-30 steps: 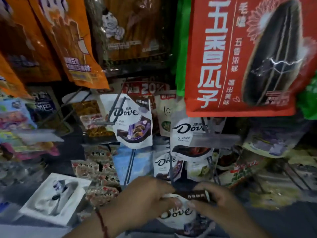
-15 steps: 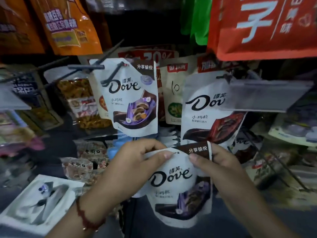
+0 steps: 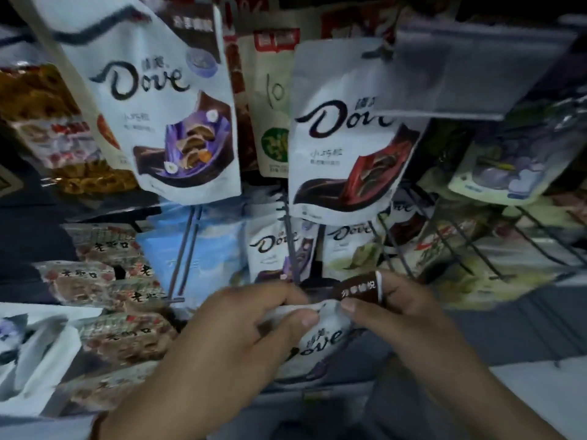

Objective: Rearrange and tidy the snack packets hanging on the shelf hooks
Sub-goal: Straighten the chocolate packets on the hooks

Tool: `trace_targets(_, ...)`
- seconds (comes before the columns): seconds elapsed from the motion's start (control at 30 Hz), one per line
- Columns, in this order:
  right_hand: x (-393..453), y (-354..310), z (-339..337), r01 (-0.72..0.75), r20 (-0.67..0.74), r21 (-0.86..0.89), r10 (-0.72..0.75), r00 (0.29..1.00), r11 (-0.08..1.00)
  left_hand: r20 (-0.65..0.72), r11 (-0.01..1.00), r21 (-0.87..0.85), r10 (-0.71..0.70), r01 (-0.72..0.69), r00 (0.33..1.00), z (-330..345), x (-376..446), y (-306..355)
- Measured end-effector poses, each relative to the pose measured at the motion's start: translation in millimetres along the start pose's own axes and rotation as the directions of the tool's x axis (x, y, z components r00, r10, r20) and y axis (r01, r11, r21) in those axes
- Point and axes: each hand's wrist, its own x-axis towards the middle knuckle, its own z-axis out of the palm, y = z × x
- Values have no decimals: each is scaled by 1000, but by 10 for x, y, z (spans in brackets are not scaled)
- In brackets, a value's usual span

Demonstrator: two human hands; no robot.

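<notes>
- We hold a white Dove packet (image 3: 320,339) low in the middle of the rack, both hands close together at its top edge.
- Our left hand (image 3: 241,338) pinches the packet's top left part, thumb over the front and fingers curled behind.
- Our right hand (image 3: 409,315) pinches the brown top right corner of the same packet between thumb and forefinger.
- The packet's top sits just under the tip of a thin metal hook (image 3: 290,249); we cannot tell whether it is threaded on it.
- Behind that hook hangs a smaller Dove packet with purple print (image 3: 273,249), and just to its right another with green print (image 3: 352,246).
- Above, on the upper row, a large Dove packet with a purple picture (image 3: 165,103) hangs to the left, tilted.
- A large Dove packet with a red picture (image 3: 346,138) hangs to its right, partly covered by a grey price tag holder (image 3: 470,65).
- Between those two a beige packet with a green circle (image 3: 273,103) shows.
- A light blue packet (image 3: 197,252) hangs on a double-wire hook at lower left of the Dove row.
- Packets of brown sweets (image 3: 104,281) fill the rack's lower left side.
</notes>
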Motion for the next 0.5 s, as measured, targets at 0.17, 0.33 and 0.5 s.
trace_targets(0.17,-59,41,-293,-145,32,50,143,989,988,63,996,-45,-70,73,996,235,172,52)
trace_targets(0.33,-211,95,-736,-235,31,64,234,972,970,188,990,52,-136,129,973,506,347,322)
trace_targets(0.5,-386,198,-1104,-145,-88,177,162,983,974,218,966,259,-80,21,973,767,636,651)
